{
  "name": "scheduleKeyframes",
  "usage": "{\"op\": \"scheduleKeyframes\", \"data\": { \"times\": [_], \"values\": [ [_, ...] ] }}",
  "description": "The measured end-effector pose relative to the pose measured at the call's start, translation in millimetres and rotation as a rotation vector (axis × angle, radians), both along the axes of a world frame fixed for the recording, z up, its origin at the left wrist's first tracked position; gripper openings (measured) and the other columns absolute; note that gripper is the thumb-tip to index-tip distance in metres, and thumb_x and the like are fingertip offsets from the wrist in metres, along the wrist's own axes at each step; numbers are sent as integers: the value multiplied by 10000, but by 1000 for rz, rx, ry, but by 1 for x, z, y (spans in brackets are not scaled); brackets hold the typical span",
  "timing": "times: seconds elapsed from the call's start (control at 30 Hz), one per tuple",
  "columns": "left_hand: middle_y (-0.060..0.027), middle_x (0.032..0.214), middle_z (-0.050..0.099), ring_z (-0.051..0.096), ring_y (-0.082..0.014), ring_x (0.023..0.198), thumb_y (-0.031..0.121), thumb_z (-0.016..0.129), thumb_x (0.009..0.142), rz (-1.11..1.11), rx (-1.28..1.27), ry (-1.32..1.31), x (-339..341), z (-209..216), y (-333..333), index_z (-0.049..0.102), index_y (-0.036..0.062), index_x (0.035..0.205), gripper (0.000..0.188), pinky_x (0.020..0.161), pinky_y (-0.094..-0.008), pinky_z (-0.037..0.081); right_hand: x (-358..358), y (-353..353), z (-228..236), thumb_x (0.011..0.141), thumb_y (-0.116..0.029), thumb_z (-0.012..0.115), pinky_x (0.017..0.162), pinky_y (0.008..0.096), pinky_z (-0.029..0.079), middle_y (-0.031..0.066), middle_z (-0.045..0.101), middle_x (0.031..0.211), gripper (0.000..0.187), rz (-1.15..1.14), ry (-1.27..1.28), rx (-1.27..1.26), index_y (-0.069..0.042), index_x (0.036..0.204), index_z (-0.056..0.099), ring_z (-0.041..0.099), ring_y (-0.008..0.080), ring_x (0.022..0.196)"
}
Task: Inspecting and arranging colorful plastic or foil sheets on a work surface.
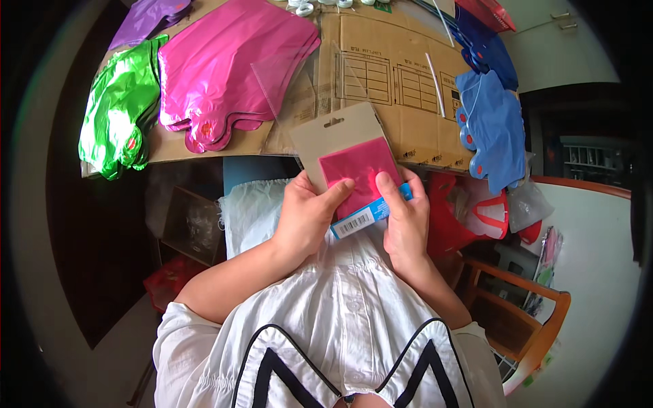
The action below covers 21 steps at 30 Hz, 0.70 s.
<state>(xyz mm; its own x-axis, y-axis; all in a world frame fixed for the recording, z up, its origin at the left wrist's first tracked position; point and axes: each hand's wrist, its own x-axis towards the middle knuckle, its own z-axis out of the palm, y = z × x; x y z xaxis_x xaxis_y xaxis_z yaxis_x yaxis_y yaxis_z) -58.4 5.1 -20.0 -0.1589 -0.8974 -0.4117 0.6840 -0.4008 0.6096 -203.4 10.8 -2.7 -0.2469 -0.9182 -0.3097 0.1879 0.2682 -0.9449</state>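
Note:
Both my hands hold a tan backing card (332,129) just off the table's near edge. It has a hang hole at its upper end and a blue strip (381,209) with a barcode along its lower end. A folded square of pink foil (360,163) lies flat on the card. My left hand (304,212) grips the card's left side, thumb pressed on the foil. My right hand (408,221) grips the other side, its thumb also on the foil and its fingers behind. A clear plastic sleeve (277,88) seems to extend beyond the card's top; its exact extent is hard to see.
Flat pink foil pieces (231,64) lie piled on the cardboard-covered table (354,41), beside green foil (122,102) and purple foil (146,20). Blue foil pieces (491,129) hang over the right edge. A wooden chair (558,319) stands at the lower right.

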Motion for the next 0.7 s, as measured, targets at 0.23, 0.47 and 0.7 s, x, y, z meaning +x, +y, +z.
{"op": "scheduleKeyframes", "data": {
  "times": [0.23, 0.47, 0.7],
  "values": [
    [-102, 1061, 682, 667, -141, 919, -8, 628, 909, 21, 26, 17, 10, 1, -3, 587, -20, 1132, 228, 827, -294, 556, -25, 9, 33, 761, -348, 772, 1064, 483, 343, 223, 441, 1417, 732, 587, 1494, -899, -67, 1374, 487, 428, 375, 1296],
    [-110, 1085, 676, 665, -143, 954, -21, 622, 901, -56, -49, -78, 8, 0, -5, 565, -39, 1161, 267, 869, -288, 544, -20, -12, 10, 888, -96, 544, 1041, 470, 437, 224, 569, 1301, 409, 794, 1544, -997, 59, 1264, 574, 563, 366, 1196],
    [-93, 1121, 668, 654, -154, 976, 174, 545, 971, -106, 1, 113, 27, 5, -3, 578, -15, 1174, 279, 872, -327, 531, -21, -16, 10, 841, -38, 560, 981, 435, 491, 221, 580, 1269, 430, 806, 1415, -982, 64, 1258, 573, 585, 370, 1146]
  ]
}}
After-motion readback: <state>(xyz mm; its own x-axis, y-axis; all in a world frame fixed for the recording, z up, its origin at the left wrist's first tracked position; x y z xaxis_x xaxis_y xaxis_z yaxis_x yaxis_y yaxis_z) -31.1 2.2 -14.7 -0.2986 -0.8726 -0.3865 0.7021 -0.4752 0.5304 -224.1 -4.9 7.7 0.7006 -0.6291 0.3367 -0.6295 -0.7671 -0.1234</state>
